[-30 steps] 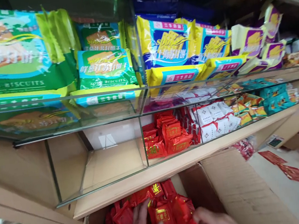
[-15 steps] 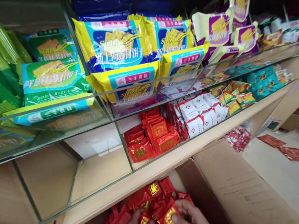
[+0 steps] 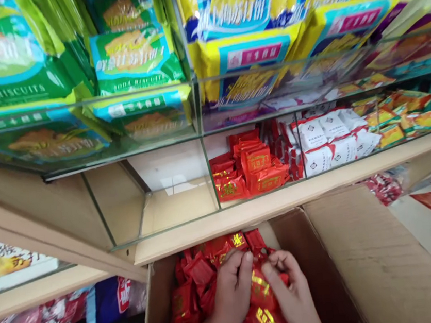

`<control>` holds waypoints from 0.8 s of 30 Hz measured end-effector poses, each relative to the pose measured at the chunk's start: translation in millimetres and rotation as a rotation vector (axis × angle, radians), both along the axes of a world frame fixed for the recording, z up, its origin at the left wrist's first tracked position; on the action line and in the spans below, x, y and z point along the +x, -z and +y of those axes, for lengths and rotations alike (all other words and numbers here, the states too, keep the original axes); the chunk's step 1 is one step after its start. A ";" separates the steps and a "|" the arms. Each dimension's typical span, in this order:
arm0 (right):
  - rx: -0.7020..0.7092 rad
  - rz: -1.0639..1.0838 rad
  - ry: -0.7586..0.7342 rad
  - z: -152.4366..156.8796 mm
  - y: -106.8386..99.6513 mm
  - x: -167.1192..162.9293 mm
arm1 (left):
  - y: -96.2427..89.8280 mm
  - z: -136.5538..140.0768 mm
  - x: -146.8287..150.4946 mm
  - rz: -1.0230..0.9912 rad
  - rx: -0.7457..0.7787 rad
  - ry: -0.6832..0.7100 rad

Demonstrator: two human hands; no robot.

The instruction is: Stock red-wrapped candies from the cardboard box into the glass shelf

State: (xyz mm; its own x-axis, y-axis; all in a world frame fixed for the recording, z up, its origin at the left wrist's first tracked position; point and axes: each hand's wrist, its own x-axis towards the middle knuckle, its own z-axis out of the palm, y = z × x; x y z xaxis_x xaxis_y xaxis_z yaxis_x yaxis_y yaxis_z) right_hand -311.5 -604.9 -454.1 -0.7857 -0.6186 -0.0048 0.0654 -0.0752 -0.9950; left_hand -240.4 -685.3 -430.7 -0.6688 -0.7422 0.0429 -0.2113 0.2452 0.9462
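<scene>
Both my hands are down inside a cardboard box (image 3: 342,250) full of small red packets with gold print. My left hand (image 3: 232,289) is closed, its thumb and curled fingers pressed together over the packets; what they grip is hidden. Close beside it, my right hand (image 3: 292,287) pinches the edge of a red packet (image 3: 259,285) with thumb and fingers. Another red packet (image 3: 267,321) lies just below, its gold print facing up. More red packets (image 3: 185,305) fill the left side of the box.
Above the box, a glass-fronted shelf compartment holds a stack of red packets (image 3: 259,169). White packets (image 3: 331,135) stand to its right. The upper shelf carries green biscuit packs (image 3: 134,59) and yellow-blue biscuit packs (image 3: 247,67). A wooden shelf edge (image 3: 192,229) borders the box.
The view has shifted left and down, so the box and shelves appear farther right. My hands have come closer together, and the left fingers have closed in.
</scene>
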 end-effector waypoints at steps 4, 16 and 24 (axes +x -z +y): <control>0.077 -0.052 0.041 -0.6 -0.2 -3.5 | -5.3 6.2 -1.6 0.074 0.020 -0.059; 0.207 0.205 0.127 2.6 3.3 -11.0 | 5.4 10.1 2.9 0.142 0.252 -0.252; 0.054 0.024 -0.112 7.8 -3.0 -0.2 | 8.2 8.1 12.8 0.148 0.393 -0.326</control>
State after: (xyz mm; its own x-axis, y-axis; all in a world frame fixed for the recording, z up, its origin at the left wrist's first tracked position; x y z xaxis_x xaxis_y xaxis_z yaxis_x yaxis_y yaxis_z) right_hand -311.7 -597.1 -451.1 -0.7121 -0.7017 -0.0231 0.0468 -0.0146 -0.9988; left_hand -227.6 -677.1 -438.9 -0.4082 -0.8897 -0.2043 -0.0749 -0.1904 0.9788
